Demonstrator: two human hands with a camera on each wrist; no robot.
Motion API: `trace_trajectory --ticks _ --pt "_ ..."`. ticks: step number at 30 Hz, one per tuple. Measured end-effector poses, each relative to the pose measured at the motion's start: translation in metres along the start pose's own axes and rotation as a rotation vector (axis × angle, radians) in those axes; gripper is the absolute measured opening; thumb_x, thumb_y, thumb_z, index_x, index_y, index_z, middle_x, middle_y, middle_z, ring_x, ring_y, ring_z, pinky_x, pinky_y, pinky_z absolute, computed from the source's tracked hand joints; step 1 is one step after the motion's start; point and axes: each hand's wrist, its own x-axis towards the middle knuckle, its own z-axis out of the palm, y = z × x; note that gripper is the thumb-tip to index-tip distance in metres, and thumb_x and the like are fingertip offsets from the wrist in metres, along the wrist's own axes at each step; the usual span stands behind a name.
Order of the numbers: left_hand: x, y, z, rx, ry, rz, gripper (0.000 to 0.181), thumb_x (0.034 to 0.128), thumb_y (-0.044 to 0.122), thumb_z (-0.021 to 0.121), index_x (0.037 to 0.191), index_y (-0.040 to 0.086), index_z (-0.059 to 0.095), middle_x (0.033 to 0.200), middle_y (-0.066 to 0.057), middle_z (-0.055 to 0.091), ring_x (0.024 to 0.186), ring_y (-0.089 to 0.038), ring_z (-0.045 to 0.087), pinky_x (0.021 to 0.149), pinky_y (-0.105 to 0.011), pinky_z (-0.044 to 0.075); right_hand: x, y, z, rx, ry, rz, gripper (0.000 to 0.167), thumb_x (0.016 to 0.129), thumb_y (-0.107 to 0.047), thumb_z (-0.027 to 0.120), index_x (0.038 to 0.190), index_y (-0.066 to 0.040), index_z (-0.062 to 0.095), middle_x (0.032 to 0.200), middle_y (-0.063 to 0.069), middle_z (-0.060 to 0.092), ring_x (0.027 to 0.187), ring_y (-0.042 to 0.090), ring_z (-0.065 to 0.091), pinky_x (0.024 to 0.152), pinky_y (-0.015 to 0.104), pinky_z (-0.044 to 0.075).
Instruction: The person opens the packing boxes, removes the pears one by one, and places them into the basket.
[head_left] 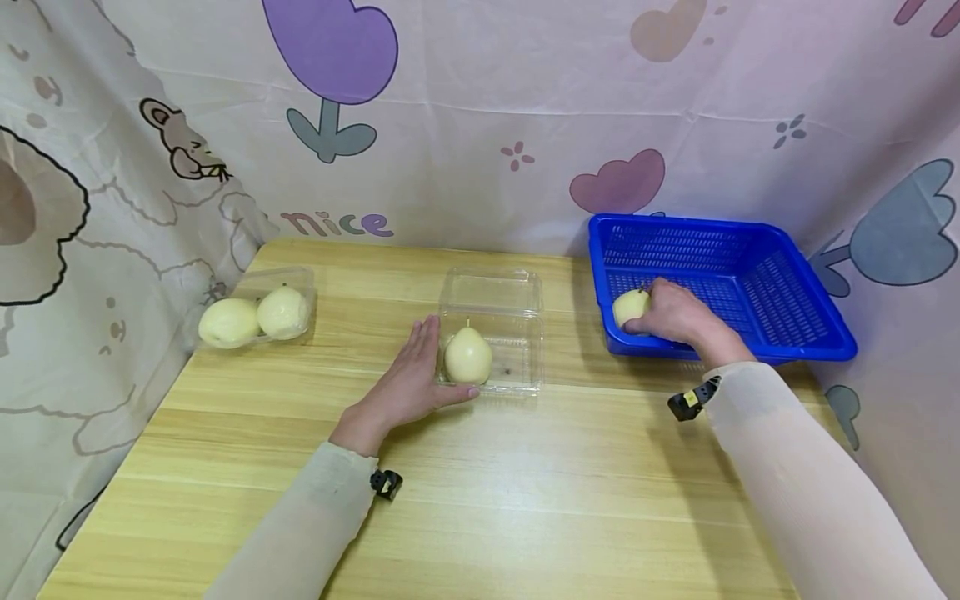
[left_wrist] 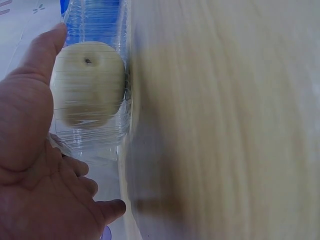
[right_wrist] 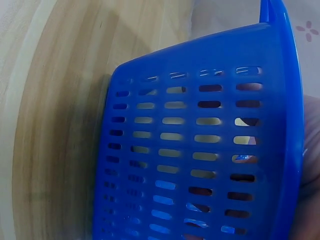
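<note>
A pale yellow pear (head_left: 468,357) sits in the left part of a clear plastic clamshell box (head_left: 517,354), whose lid is folded back toward the wall. My left hand (head_left: 401,379) rests against the box's left side and front corner, fingers straight and thumb spread. In the left wrist view the pear (left_wrist: 89,85) shows through the clear wall. My right hand (head_left: 678,315) reaches into the blue basket (head_left: 780,350) and grips another pear (head_left: 630,308) near its left wall. The right wrist view shows mostly the basket's slotted side (right_wrist: 200,130), which hides most of that hand.
At the table's left edge stands a second clear box (head_left: 300,279) with two pears (head_left: 255,318). A patterned cloth (head_left: 465,125) hangs behind the wooden table (head_left: 525,500) and along its sides. The basket stands at the back right.
</note>
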Motion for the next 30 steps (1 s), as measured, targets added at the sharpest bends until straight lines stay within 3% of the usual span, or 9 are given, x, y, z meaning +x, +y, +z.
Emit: trace_trajectory --ticks 9,30 --pt "0.0003 0.0001 0.0004 0.004 -0.003 -0.002 0.137 0.0831 0.066 0.081 0.169 0.007 -0.009 0.178 -0.016 -0.007 0.164 -0.034 -0.009 0.132 -0.059 0.006 0.0007 0.0038 -0.0002 0.058 -0.037 -0.001 0.081 0.09 -0.041 0.081 0.137 0.013 0.044 0.121 0.03 0.058 0.102 0.039 0.057 0.088 0.051 0.054" --pt "0.0011 0.001 0.0017 0.011 0.001 -0.007 0.137 0.0833 0.064 0.082 0.169 0.007 -0.009 0.177 -0.017 -0.007 0.164 -0.035 -0.009 0.132 -0.059 0.006 -0.0028 0.0045 -0.0031 0.065 -0.068 -0.012 0.08 0.092 -0.046 0.078 0.134 0.014 0.046 0.117 0.029 0.061 0.098 0.037 0.058 0.086 0.049 0.054"
